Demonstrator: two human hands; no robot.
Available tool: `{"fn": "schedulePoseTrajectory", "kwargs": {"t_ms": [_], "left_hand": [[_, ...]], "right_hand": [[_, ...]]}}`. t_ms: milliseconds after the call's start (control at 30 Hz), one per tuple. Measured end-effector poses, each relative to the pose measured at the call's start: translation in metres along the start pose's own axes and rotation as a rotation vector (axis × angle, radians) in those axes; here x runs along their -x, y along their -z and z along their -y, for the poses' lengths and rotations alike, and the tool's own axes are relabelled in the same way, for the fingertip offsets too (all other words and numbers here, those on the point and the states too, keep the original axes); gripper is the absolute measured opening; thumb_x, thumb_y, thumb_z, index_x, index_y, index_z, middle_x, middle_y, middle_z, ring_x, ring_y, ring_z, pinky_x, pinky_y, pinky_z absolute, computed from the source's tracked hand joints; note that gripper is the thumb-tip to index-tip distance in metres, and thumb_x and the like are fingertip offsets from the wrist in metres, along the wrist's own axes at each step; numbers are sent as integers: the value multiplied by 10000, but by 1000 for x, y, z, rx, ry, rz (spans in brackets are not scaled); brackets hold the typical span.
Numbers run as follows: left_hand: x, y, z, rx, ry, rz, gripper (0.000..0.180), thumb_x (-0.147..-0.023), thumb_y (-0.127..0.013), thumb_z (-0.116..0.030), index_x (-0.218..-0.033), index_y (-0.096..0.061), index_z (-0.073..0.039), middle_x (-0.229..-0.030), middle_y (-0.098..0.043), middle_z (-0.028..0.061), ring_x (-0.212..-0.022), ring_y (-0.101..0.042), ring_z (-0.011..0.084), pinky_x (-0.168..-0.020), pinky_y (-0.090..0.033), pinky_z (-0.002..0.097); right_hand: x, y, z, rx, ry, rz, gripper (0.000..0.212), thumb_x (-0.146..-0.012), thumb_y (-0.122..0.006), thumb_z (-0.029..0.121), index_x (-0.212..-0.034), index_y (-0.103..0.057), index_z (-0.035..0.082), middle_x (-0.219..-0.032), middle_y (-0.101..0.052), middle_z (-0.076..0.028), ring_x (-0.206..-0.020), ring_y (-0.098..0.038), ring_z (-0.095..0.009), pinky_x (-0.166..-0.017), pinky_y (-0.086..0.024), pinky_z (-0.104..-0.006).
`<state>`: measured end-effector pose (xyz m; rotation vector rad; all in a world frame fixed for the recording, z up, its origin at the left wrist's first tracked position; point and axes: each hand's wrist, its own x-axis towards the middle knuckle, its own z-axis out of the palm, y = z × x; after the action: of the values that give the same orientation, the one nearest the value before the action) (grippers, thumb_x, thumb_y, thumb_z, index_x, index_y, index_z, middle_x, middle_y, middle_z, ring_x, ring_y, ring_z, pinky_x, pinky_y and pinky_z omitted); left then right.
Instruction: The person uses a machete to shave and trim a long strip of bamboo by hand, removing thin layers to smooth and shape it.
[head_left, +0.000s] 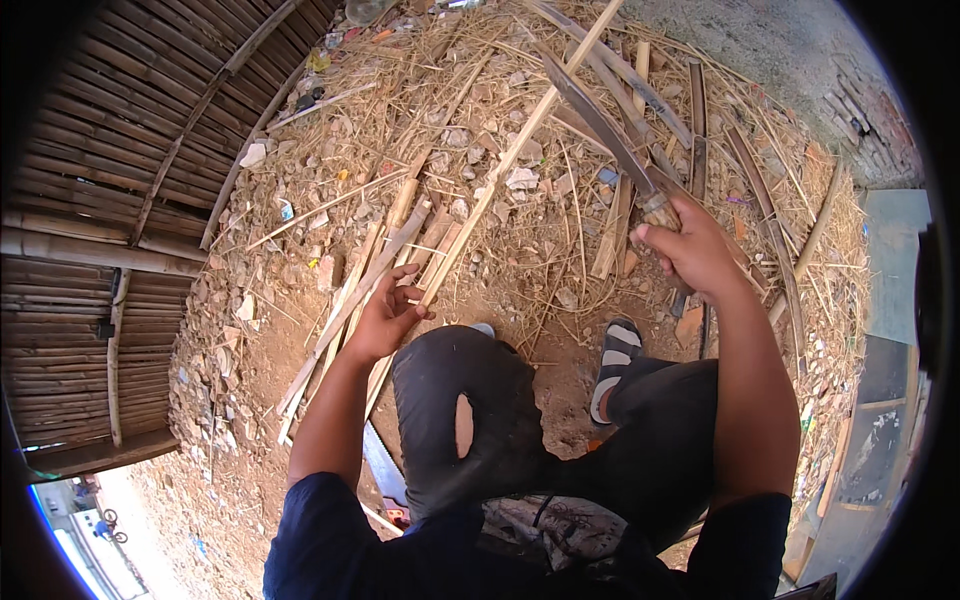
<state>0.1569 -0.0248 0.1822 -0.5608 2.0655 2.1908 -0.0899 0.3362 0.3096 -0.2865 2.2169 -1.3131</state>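
In my left hand point(388, 316), beside my left knee, the fingers pinch the near end of a long, pale split-bamboo strip point(492, 188). The strip slants away to the far right. My right hand point(690, 248) is wrapped round the wooden handle of a machete point(612, 135). Its dark blade points up and to the left, and near the tip it crosses the strip. Whether blade and strip touch, I cannot tell. Several more split strips point(362, 278) lie on the ground under and beside my left hand.
A hand saw point(384, 468) lies left of my left leg. Bamboo pieces point(697, 130) are strewn at the far right. Straw, stones and shavings cover the dirt ground point(235, 385). A slatted bamboo wall point(110, 130) stands left, a concrete surface point(760, 45) far right.
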Motion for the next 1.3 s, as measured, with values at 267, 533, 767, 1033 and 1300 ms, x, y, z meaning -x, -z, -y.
{"fn": "schedulePoseTrajectory", "kwargs": {"t_ms": [267,533,767,1033,1300], "left_hand": [[8,-23,-44,-38,-41,88,614,-916,-594,111,-1459,-369,-66,-1055,-581,59,-953,-656,169,-885,-546,322],[-12,-46,-66,-353,-31,147,612,-876,-701,-6,-1422,-441,-104,-993,-626,55,-924,-642,138,-766,-513,287],[-28,-40,-90,-1076,-100,191,686,-840,-770,-215,-1467,-491,-197,-1191,-683,143,-1102,-658,286,-955,-505,388],[-18,-70,-235,-960,-179,-27,503,-924,-693,-239,-1405,-572,-157,-1333,-631,165,-1183,-628,300,-1015,-490,400],[-13,-102,-399,-573,-475,-66,465,-1029,-567,-367,-1412,-524,-107,-1307,-609,45,-1101,-649,166,-952,-508,350]], "right_hand": [[-12,-60,51,-656,237,-391,280,-886,-750,151,-1014,-521,54,-796,-571,-13,-531,-487,-89,-463,-420,-258],[-14,-62,63,-873,362,-535,226,-880,-713,86,-1011,-542,19,-772,-602,-42,-545,-554,-113,-481,-455,-276],[-11,-56,55,-715,530,-537,253,-881,-709,92,-1055,-546,5,-865,-651,-64,-727,-628,-120,-621,-515,-284],[21,-30,48,-231,586,-609,327,-857,-740,151,-1103,-579,7,-898,-692,-91,-835,-665,-198,-786,-517,-353],[65,1,5,54,736,-375,334,-831,-736,190,-1076,-606,4,-806,-665,-167,-733,-673,-299,-709,-524,-386]]}}
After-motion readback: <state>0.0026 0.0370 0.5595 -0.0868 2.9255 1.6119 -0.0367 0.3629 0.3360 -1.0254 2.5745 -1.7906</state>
